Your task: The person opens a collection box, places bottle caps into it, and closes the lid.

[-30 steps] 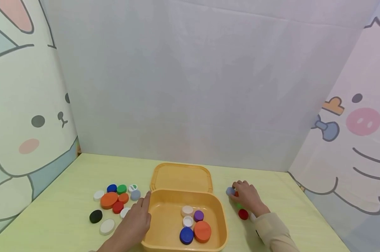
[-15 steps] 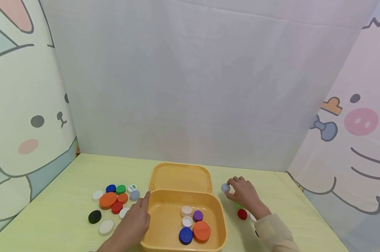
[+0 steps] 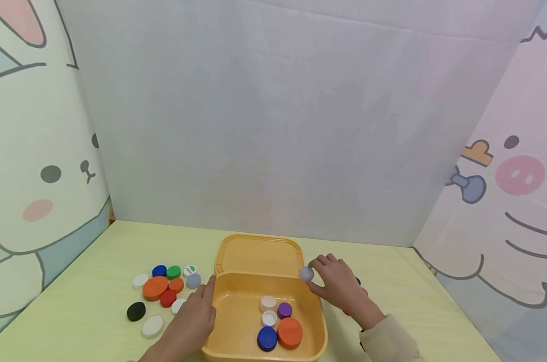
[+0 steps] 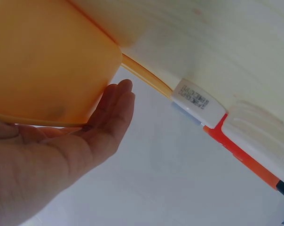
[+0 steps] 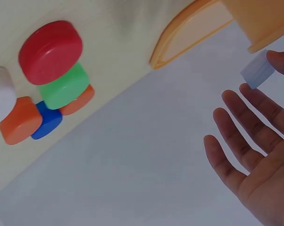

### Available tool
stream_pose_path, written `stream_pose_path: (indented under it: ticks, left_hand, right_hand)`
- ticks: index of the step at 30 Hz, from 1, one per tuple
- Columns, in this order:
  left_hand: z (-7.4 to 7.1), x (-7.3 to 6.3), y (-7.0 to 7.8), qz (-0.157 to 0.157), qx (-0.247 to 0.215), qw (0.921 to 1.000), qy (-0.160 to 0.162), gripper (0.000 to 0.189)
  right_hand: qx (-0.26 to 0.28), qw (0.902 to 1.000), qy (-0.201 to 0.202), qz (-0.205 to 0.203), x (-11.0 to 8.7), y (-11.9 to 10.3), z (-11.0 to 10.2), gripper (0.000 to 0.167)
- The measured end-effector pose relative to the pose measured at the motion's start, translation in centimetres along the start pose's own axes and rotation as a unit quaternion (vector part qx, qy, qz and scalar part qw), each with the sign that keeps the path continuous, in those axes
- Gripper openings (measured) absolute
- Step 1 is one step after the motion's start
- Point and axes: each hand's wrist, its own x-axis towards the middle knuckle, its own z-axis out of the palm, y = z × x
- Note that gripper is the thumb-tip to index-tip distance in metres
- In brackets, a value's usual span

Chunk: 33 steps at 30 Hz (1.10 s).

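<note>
My right hand [image 3: 341,284] pinches a pale blue bottle cap [image 3: 306,274] between thumb and forefinger. It hovers by the far right corner of the yellow box [image 3: 237,322]. In the right wrist view the other fingers [image 5: 231,155] are spread away from the cap [image 5: 257,70]. My left hand [image 3: 193,317] rests along the box's left rim, its fingers stretched against the wall [image 4: 48,61]. Inside the box lie a blue cap [image 3: 267,339], a big orange cap [image 3: 290,333], a purple cap [image 3: 284,310] and two whitish caps [image 3: 268,303].
Behind the box lies its yellow lid [image 3: 259,254]. Left of it, several caps are scattered, among them a black one [image 3: 136,311] and a large orange one [image 3: 155,288]. To the right, partly behind the right hand, are more caps, including red [image 5: 50,52] and green [image 5: 64,87].
My right hand has lifted the pale blue bottle cap off the right-hand group and carried it left to the box's far right corner. The left hand stays put.
</note>
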Motion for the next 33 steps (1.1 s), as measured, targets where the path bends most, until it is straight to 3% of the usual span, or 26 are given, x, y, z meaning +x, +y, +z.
stream_pose_path:
  ticks: [8,22,33]
  left_hand:
    - [0.1,0.2,-0.1,-0.001,-0.004,1.0000,-0.004,0.057]
    - [0.4,0.4,-0.5,0.000,-0.006,1.0000,-0.007,0.058]
    - [0.4,0.2,-0.3,-0.003,-0.004,1.0000,0.001,0.057]
  right_hand:
    - [0.011,0.9986,-0.003,-0.051,0.3,-3.1,-0.6,0.030]
    - [0.016,0.9861,-0.114,-0.119,0.2,-7.3,0.7,0.031]
    - [0.020,0.9785,-0.086,-0.186,-0.1,-8.2,1.4,0.027]
